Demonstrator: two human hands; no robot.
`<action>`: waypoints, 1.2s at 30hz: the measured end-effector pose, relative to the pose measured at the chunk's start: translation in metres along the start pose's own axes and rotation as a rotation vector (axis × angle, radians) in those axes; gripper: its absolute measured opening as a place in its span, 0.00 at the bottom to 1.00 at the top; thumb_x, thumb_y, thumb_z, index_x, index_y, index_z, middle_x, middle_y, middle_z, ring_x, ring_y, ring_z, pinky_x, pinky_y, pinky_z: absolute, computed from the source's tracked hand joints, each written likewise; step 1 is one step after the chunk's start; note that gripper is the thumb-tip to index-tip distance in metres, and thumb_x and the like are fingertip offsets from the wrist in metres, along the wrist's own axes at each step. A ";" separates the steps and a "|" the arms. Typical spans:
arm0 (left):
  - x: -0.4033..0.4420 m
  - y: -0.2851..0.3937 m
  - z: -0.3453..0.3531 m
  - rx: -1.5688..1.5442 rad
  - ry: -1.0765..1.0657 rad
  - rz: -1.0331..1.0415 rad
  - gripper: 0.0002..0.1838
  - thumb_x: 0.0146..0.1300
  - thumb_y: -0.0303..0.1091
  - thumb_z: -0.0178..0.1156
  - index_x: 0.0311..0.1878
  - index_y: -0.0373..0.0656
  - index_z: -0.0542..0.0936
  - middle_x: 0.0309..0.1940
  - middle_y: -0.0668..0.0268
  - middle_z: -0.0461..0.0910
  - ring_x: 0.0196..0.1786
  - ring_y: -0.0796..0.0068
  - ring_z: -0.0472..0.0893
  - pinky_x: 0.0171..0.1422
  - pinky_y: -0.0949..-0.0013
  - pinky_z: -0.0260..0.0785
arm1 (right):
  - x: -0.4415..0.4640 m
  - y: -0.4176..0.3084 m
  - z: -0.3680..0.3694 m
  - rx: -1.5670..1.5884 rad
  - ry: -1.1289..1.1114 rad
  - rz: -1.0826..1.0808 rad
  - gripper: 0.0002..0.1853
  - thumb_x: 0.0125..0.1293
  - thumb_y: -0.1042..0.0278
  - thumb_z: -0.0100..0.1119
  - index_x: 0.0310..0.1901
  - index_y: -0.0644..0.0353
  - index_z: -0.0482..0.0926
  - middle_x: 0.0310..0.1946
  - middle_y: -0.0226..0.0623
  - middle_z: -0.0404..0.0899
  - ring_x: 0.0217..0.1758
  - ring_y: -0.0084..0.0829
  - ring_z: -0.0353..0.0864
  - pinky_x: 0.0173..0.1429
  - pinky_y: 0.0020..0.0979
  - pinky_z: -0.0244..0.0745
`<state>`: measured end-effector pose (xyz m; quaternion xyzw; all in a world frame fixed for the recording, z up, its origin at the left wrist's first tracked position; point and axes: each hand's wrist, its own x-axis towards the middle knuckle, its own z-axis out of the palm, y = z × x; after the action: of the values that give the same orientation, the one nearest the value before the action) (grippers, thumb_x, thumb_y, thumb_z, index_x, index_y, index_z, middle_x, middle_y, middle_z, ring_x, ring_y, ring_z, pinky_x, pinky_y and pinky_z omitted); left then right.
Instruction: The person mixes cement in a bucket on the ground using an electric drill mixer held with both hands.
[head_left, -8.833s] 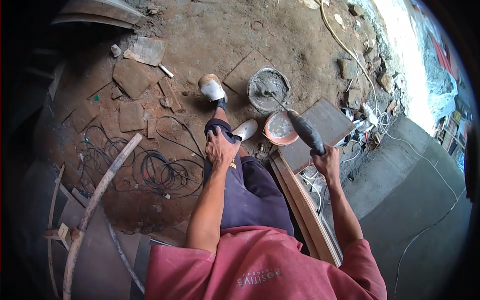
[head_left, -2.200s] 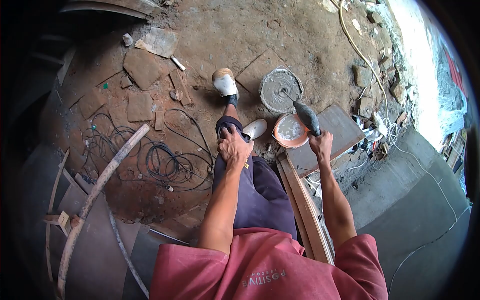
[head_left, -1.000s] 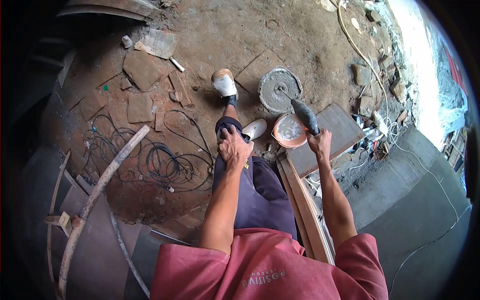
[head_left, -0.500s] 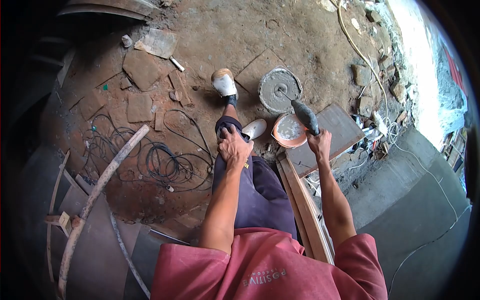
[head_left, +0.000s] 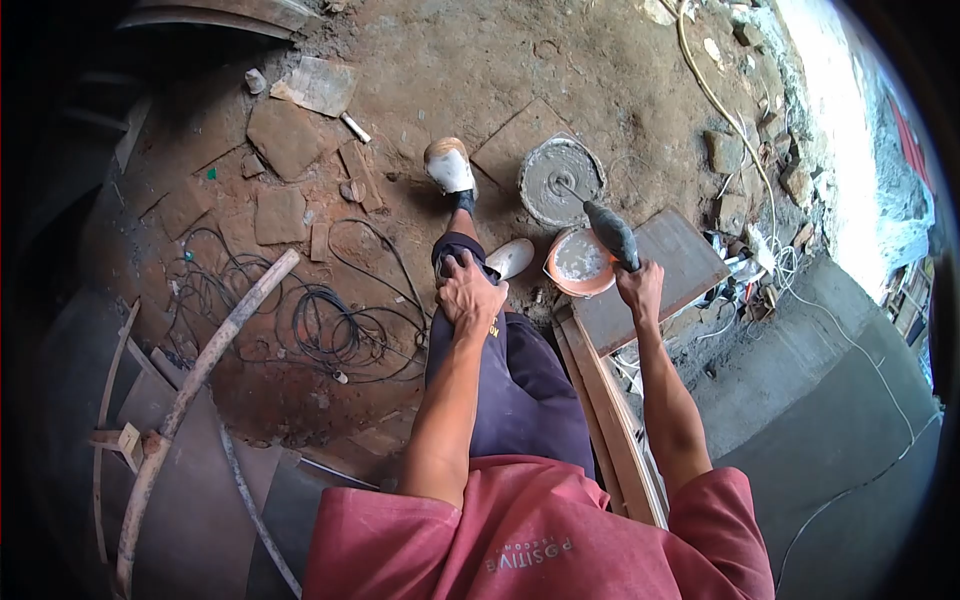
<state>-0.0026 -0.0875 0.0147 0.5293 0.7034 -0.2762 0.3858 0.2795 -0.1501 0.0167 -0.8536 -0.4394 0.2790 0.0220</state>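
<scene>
My right hand (head_left: pixel 640 287) is closed round the rear handle of a dark, dust-covered power drill (head_left: pixel 612 237). From the drill, a thin mixing shaft (head_left: pixel 572 190) runs down into a bucket of wet grey mortar (head_left: pixel 540 190), where the mix has a round swirl about the shaft. The paddle end is sunk in the mortar and hidden. My left hand (head_left: pixel 469 296) rests on my bent knee, fingers apart and curved over it, holding no object. Close to the drill stands an orange bucket (head_left: pixel 583 270) with whitish, cloudy liquid in it.
A flat board (head_left: pixel 665 265) lies beside the orange bucket, with long planks (head_left: pixel 605 420) nearer me. Coiled black cable (head_left: pixel 325 325) and a bent wooden pole (head_left: pixel 205 365) are on the left. Stone slabs (head_left: pixel 283 138) lie farther off; rubble and a hose (head_left: pixel 725 110) line the right.
The swirl pattern in the mortar looks slightly different around the shaft. Both hands and the drill hold almost the same position.
</scene>
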 end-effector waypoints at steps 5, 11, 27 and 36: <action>0.001 0.000 0.000 -0.006 -0.009 0.003 0.48 0.49 0.54 0.71 0.73 0.46 0.64 0.72 0.48 0.65 0.59 0.50 0.81 0.62 0.54 0.72 | 0.001 0.003 0.000 0.030 -0.008 0.047 0.17 0.52 0.60 0.64 0.28 0.71 0.80 0.26 0.63 0.78 0.34 0.63 0.79 0.44 0.50 0.75; 0.001 0.000 0.002 0.008 -0.014 -0.001 0.49 0.49 0.54 0.71 0.74 0.46 0.63 0.72 0.49 0.64 0.59 0.51 0.81 0.62 0.54 0.72 | 0.000 0.008 0.006 -0.011 0.017 0.016 0.17 0.52 0.59 0.65 0.29 0.70 0.81 0.27 0.62 0.78 0.34 0.62 0.79 0.44 0.50 0.75; 0.001 -0.001 0.006 0.008 0.027 0.012 0.49 0.49 0.54 0.70 0.73 0.46 0.64 0.72 0.48 0.65 0.59 0.50 0.81 0.63 0.54 0.72 | 0.001 0.005 0.000 0.006 -0.016 0.063 0.17 0.53 0.59 0.64 0.30 0.69 0.81 0.27 0.62 0.79 0.35 0.62 0.80 0.46 0.50 0.75; 0.000 -0.002 0.008 0.013 0.051 0.016 0.48 0.49 0.53 0.71 0.73 0.46 0.65 0.72 0.48 0.65 0.59 0.50 0.80 0.62 0.54 0.73 | 0.001 0.000 0.000 -0.011 0.003 0.045 0.16 0.53 0.59 0.64 0.30 0.68 0.82 0.27 0.62 0.79 0.36 0.62 0.79 0.46 0.51 0.75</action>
<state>-0.0027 -0.0939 0.0103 0.5441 0.7070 -0.2641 0.3666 0.2805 -0.1496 0.0165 -0.8637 -0.4216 0.2758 0.0118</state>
